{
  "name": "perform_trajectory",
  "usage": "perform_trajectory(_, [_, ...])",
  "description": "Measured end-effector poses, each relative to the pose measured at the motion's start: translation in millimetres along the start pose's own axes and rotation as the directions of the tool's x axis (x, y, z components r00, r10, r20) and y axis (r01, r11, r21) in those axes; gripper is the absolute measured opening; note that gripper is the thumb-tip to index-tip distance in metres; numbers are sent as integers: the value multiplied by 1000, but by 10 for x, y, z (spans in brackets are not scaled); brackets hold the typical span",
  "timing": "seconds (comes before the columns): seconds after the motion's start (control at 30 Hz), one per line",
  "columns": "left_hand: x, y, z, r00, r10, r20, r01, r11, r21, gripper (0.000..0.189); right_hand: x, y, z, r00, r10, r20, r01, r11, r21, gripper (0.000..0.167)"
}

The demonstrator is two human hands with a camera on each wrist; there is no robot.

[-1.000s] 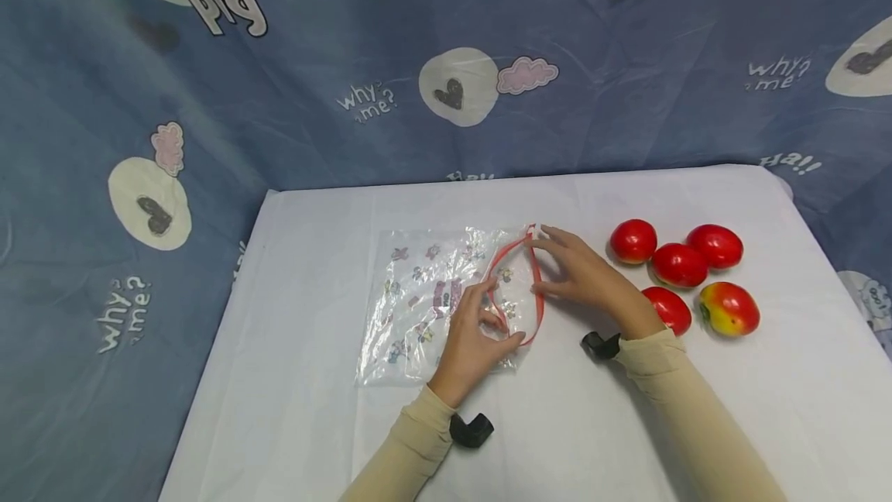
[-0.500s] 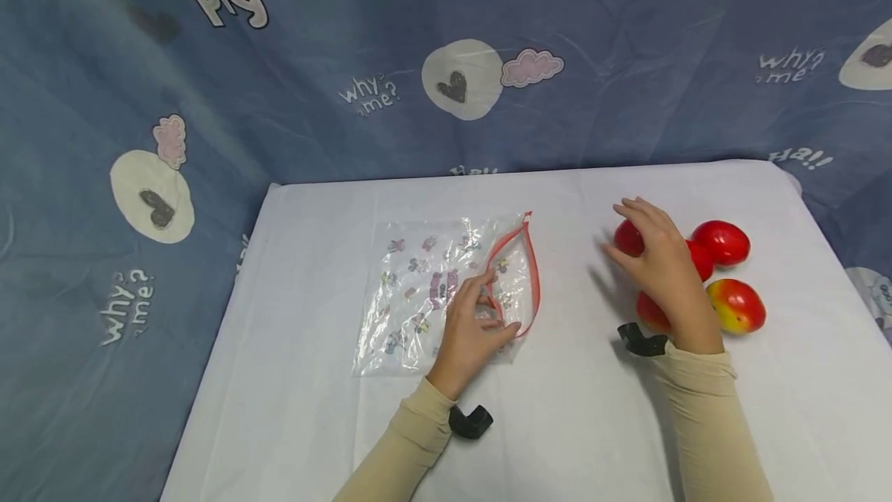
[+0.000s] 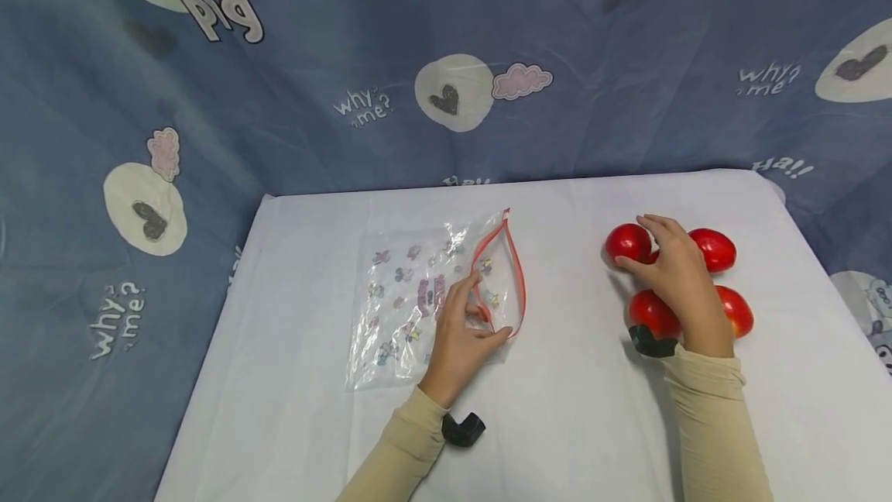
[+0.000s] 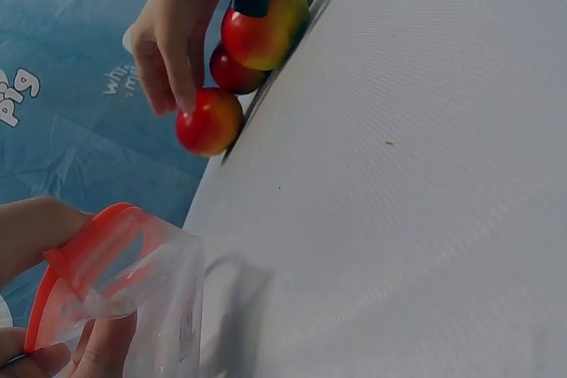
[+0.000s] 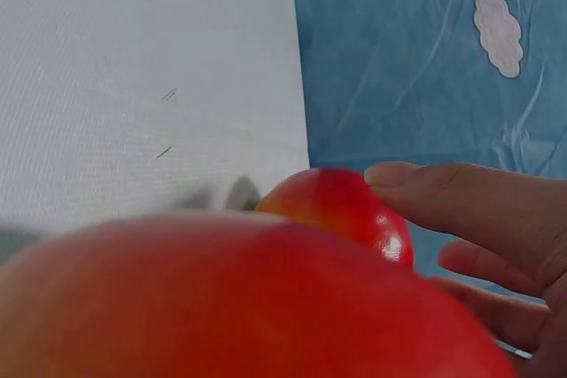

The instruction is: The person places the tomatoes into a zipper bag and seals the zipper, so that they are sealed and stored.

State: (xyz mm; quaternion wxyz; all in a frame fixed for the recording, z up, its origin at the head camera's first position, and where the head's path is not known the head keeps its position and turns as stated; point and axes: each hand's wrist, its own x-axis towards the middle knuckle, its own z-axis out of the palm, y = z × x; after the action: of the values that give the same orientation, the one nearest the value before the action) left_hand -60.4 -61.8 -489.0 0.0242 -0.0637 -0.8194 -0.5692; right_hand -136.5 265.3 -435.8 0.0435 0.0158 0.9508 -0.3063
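A clear printed zip bag [image 3: 390, 304] with a red rim lies flat on the white table, its mouth toward the right. My left hand [image 3: 456, 343] holds that red rim, thumb and fingers spread so that the mouth gapes. Over a group of red-and-yellow mangoes is my right hand [image 3: 679, 281]. Its thumb and fingers are at the leftmost mango [image 3: 623, 242], which rests on the table. In the right wrist view the thumb tip touches this mango [image 5: 332, 201]; another mango [image 5: 248, 307] fills the foreground. One mango is mostly hidden under the right hand.
Other mangoes stand close by: a far right mango [image 3: 715, 250], a near mango [image 3: 653, 312] beside the wrist, and one mango [image 3: 737, 311] behind the wrist. A blue printed cloth [image 3: 313, 122] hangs behind the table [image 3: 279, 347].
My right hand has left the bag's rim and moved right to the mangoes, then lowered onto the leftmost one. The left hand has stayed at the bag.
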Motion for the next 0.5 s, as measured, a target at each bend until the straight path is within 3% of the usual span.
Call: perform_trajectory(0.5, [0,-32,-12,1000,24,-7,-24,1000,-5,96,15,64,82,1000,-26,-1,26,999,-19,79])
